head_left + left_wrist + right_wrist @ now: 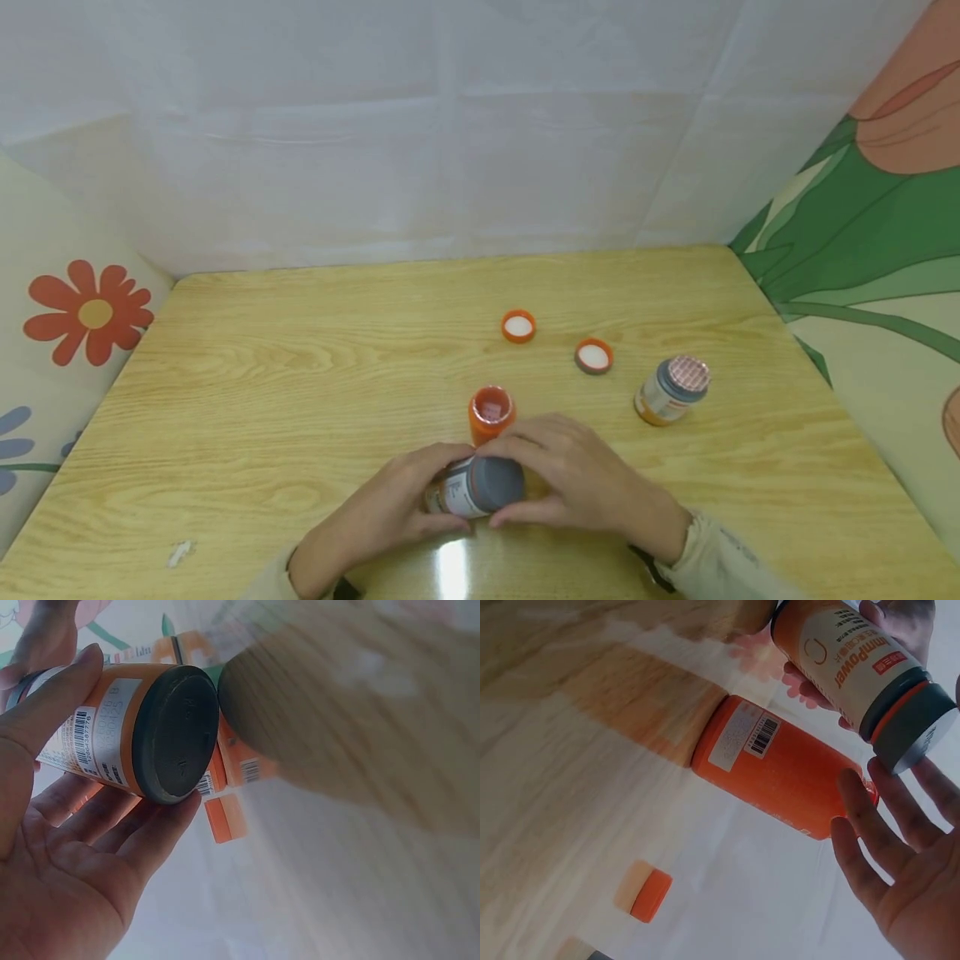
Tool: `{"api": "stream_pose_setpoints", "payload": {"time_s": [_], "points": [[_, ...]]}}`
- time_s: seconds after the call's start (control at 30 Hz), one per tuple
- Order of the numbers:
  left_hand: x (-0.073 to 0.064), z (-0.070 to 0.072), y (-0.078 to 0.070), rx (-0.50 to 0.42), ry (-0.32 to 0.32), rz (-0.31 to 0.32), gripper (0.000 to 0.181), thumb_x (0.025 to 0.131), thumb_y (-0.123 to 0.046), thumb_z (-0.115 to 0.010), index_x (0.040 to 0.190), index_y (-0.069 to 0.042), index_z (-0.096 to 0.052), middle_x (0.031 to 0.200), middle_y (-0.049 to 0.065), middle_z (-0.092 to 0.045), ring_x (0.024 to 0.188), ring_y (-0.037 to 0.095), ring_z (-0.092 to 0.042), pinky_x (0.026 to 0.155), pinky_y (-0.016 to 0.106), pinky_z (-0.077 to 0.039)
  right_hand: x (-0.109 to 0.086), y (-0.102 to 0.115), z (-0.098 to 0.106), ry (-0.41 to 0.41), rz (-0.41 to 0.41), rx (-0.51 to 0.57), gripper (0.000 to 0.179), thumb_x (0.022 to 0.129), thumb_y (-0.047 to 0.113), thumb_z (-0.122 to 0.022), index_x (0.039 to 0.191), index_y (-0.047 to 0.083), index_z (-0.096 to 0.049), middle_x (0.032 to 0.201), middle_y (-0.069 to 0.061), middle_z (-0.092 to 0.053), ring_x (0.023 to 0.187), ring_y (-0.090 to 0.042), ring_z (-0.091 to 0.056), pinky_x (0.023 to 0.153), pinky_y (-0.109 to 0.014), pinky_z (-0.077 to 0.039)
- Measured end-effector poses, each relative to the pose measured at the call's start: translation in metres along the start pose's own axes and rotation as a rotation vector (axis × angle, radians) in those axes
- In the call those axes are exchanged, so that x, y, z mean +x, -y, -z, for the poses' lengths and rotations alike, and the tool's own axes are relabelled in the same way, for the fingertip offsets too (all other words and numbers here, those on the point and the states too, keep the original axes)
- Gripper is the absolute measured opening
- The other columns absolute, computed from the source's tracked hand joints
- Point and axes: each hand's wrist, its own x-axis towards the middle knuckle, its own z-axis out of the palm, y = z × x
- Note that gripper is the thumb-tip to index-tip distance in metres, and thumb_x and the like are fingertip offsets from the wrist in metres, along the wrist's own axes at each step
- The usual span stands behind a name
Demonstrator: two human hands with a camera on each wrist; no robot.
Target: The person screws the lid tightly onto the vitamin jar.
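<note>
My left hand [386, 504] grips a supplement bottle [454, 492] with a white and orange label, tilted on its side above the table. The bottle's dark base [180, 735] faces the left wrist view. At its other end is a dark grey cap [501, 483], and my right hand [573, 479] holds this between thumb and fingertips. The right-hand fingers are spread in the right wrist view. Just behind stands an uncapped orange bottle [776, 772], close to the right fingers. Whether those fingers touch it, I cannot tell.
Upright on the right stands another grey-necked bottle [663, 400] with a checked foil top. An orange cap [518, 327] and a grey-orange cap [594, 357] lie upturned farther back on the wooden table [300, 375]. A white scrap [180, 553] lies front left.
</note>
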Motion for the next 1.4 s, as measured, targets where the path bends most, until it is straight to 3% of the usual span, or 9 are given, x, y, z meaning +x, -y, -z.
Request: {"api": "stream_pose_setpoints", "payload": {"time_s": [0.2,0.47,0.8,1.2,1.3,1.4], "points": [[0.000,0.001,0.000,-0.008,0.002,0.015,0.068,0.074,-0.027,-0.087,0.133,-0.014,-0.055,0.122,0.001,-0.069,0.105,0.011,-0.066,0.090,0.030,-0.057,-0.001,-0.001,0.007,0.023,0.048,0.021,0.066,0.073,0.054,-0.081,0.128,0.023,-0.063,0.128,0.002,-0.064,0.116,-0.013,-0.060,0.094,-0.034,-0.054],[-0.001,0.001,0.001,0.009,-0.016,-0.016,0.072,0.073,-0.028,-0.087,0.135,-0.013,-0.054,0.123,0.002,-0.068,0.105,0.011,-0.065,0.090,0.031,-0.057,-0.002,-0.003,0.010,0.078,0.161,0.013,0.053,0.081,0.033,-0.080,0.131,0.025,-0.062,0.135,0.003,-0.062,0.119,-0.014,-0.059,0.098,-0.032,-0.050],[-0.001,0.000,0.001,-0.023,-0.010,-0.015,0.069,0.073,-0.026,-0.087,0.133,-0.015,-0.055,0.121,0.000,-0.069,0.104,0.010,-0.065,0.090,0.029,-0.057,-0.001,-0.001,0.007,0.071,0.081,0.035,0.055,0.080,0.039,-0.081,0.129,0.024,-0.062,0.124,0.007,-0.066,0.112,-0.009,-0.060,0.094,-0.029,-0.052],[-0.002,-0.001,0.000,0.003,-0.014,0.002,0.068,0.074,-0.028,-0.086,0.133,-0.014,-0.055,0.125,0.001,-0.068,0.106,0.013,-0.066,0.091,0.031,-0.057,0.000,0.005,-0.002,-0.002,-0.055,0.014,0.059,0.076,0.056,-0.078,0.122,0.021,-0.066,0.113,0.008,-0.070,0.103,-0.007,-0.065,0.088,-0.028,-0.055],[-0.002,0.000,0.000,0.001,-0.010,0.004,0.068,0.075,-0.028,-0.086,0.134,-0.014,-0.055,0.124,0.001,-0.068,0.106,0.013,-0.066,0.091,0.031,-0.057,0.000,0.004,0.000,0.007,-0.030,0.023,0.064,0.075,0.054,-0.080,0.126,0.021,-0.065,0.121,0.006,-0.068,0.109,-0.009,-0.065,0.091,-0.030,-0.055],[-0.002,0.000,0.000,0.004,-0.008,0.000,0.071,0.074,-0.028,-0.086,0.136,-0.015,-0.053,0.124,0.001,-0.068,0.106,0.012,-0.066,0.090,0.031,-0.057,-0.001,0.002,0.003,0.024,0.057,0.045,0.064,0.076,0.048,-0.082,0.131,0.021,-0.062,0.131,0.002,-0.065,0.115,-0.011,-0.063,0.093,-0.031,-0.055]]}}
